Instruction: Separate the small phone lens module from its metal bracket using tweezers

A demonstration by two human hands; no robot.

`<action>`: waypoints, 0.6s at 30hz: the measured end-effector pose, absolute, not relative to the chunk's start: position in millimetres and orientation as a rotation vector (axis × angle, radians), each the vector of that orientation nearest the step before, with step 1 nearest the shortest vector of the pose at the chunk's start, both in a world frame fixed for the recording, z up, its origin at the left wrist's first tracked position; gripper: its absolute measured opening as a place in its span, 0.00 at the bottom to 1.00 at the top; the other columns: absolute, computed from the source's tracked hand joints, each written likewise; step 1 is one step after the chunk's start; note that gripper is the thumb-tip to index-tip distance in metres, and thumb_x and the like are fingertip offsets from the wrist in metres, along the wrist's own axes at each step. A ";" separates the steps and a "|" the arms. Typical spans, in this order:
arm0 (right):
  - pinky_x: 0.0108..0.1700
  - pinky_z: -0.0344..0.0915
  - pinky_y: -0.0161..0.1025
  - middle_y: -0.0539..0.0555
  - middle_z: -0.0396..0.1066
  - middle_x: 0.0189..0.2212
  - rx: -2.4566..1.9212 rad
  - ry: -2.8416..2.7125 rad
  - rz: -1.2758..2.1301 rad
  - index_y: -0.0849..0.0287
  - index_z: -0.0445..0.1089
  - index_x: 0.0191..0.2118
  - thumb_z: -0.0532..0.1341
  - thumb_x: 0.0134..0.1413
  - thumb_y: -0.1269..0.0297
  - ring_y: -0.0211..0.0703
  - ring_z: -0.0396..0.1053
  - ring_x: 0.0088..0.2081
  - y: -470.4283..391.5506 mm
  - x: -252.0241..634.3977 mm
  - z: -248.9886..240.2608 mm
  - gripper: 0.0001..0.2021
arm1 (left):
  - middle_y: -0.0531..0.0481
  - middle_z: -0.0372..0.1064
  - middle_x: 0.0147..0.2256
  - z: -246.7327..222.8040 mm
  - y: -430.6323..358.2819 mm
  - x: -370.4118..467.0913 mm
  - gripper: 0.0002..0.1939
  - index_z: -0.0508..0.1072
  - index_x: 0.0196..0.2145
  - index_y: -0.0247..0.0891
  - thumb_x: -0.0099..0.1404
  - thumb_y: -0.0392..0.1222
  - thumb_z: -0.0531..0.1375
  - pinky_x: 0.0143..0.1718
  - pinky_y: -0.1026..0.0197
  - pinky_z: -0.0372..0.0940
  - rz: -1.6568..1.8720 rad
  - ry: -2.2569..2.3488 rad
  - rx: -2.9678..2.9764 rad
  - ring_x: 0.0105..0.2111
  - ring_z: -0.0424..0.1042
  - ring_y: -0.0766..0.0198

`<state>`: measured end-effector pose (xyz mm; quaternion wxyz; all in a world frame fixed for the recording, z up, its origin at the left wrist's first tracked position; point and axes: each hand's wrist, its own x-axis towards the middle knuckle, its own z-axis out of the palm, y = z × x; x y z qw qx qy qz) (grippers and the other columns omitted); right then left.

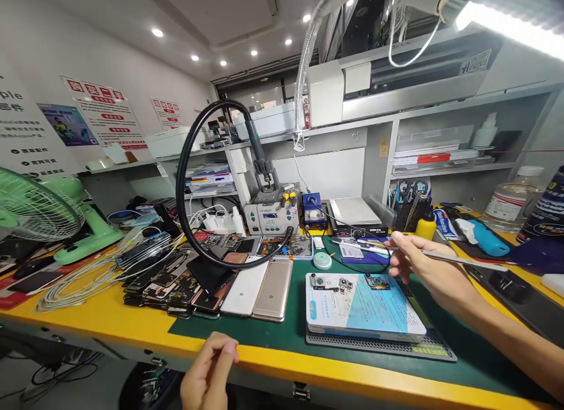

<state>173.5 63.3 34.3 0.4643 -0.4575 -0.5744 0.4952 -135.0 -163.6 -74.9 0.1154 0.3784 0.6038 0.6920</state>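
Note:
My left hand (209, 372) is at the yellow front edge of the bench, with fingers curled and thumb against the index finger; nothing shows in it. My right hand (416, 260) pinches a slim grey rod-like tool (462, 259) above the mat's right side; its exact kind is unclear. Below and left of that hand lies a flat white-and-blue box (365, 313), resting on a grey perforated plate (440, 350). On the box's top sit small camera modules (345, 285), one of them (378, 282) near the right hand.
White and gold phones (274, 289) lie beside stacked phone parts (165, 284). A black hose (181, 181) arches over them from the grey hot-air station (271, 216). A small round tin (322, 260) is behind the box. White cables (77, 281) and a green fan (70, 222) are left.

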 end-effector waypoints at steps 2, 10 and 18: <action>0.42 0.77 0.46 0.56 0.76 0.48 -1.129 -1.418 1.233 0.59 0.72 0.52 0.62 0.69 0.59 0.46 0.77 0.41 61.4 174.1 36.4 0.12 | 0.54 0.65 0.27 -80.7 -164.8 -145.5 0.19 0.72 0.27 0.38 0.66 0.55 0.63 0.34 0.62 0.61 1.984 1.778 1.161 0.32 0.66 0.63; 0.42 0.77 0.47 0.56 0.76 0.48 -1.029 -1.528 1.282 0.60 0.72 0.52 0.63 0.68 0.62 0.46 0.77 0.42 61.0 180.2 38.3 0.12 | 0.46 0.73 0.47 -104.1 -170.0 -178.3 0.15 0.72 0.50 0.36 0.71 0.48 0.60 0.43 0.52 0.74 1.865 1.718 1.220 0.42 0.76 0.59; 0.42 0.77 0.47 0.56 0.75 0.49 -0.952 -1.545 1.281 0.60 0.71 0.53 0.63 0.67 0.63 0.47 0.77 0.42 69.0 183.4 32.1 0.12 | 0.46 0.73 0.48 -105.7 -172.3 -184.0 0.16 0.72 0.51 0.36 0.71 0.48 0.60 0.44 0.51 0.74 1.854 1.644 1.236 0.44 0.75 0.57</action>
